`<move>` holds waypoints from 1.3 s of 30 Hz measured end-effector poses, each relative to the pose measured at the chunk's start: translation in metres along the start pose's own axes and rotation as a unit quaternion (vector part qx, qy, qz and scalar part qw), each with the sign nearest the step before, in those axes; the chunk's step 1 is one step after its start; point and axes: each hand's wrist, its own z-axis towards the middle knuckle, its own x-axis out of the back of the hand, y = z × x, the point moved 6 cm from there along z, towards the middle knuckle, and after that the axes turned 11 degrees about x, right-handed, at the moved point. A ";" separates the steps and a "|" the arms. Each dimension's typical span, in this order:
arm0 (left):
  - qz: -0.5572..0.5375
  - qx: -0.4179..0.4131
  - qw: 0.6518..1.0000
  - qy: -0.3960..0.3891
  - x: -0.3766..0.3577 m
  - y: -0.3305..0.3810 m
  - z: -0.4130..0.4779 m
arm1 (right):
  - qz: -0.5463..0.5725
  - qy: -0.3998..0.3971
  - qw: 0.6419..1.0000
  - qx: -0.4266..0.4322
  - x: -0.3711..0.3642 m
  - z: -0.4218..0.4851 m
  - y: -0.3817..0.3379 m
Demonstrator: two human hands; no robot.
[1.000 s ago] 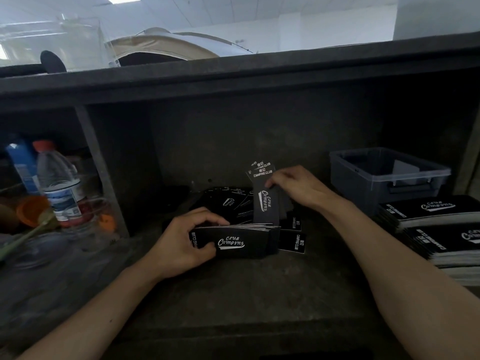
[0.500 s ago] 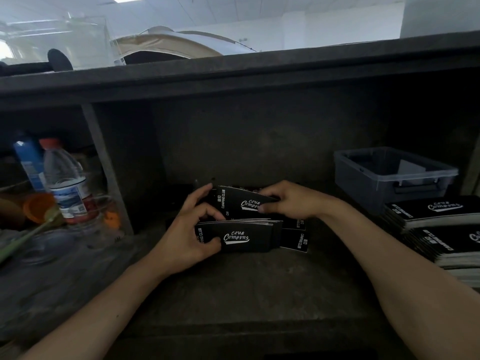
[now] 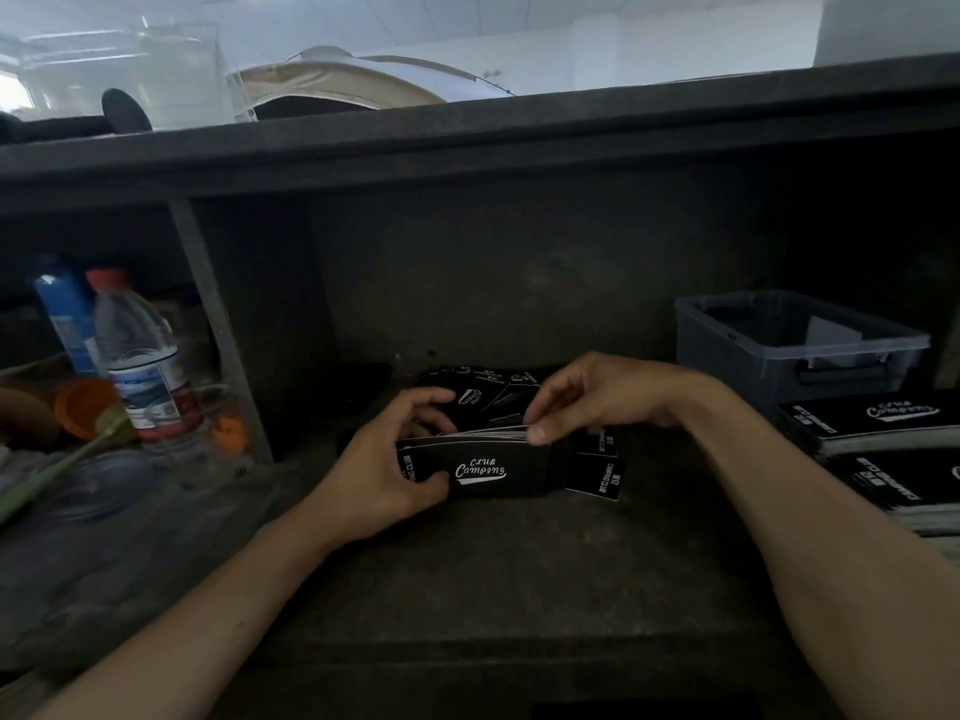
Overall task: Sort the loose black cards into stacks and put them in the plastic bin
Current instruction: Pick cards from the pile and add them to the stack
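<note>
Water bottle [image 3: 141,356] beside blue bottle [image 3: 65,314], orange lid [image 3: 85,407] nearby

Bare shelf floor [image 3: 493,579] open toward the near edge, low overhanging counter [image 3: 467,148] capping the bay, back wall [image 3: 519,283] close behind the loose cards [image 3: 478,394], upright divider [image 3: 215,324] and water bottle [image 3: 137,356] closing the left — plastic bin [image 3: 727,361] and finished stacks [image 3: 872,418] crowding the right.

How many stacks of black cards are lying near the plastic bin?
2: one stack in front of the plastic bin, a second stack nearer the person, cut by the frame edge; more may lie beyond.
</note>
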 end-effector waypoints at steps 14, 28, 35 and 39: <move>0.034 -0.012 0.998 -0.061 -0.003 0.004 -0.003 | -0.006 0.092 0.995 -0.042 0.019 0.000 0.020; 0.041 -0.036 0.998 -0.042 -0.004 0.010 -0.004 | -0.163 0.127 0.973 -0.099 0.031 0.013 0.057; 0.050 -0.036 0.997 -0.040 -0.004 0.008 -0.004 | -0.182 0.056 0.981 0.028 -0.019 0.053 0.039; 0.085 -0.050 0.994 -0.042 -0.002 0.009 -0.004 | -0.285 0.062 0.956 0.015 -0.002 0.047 0.038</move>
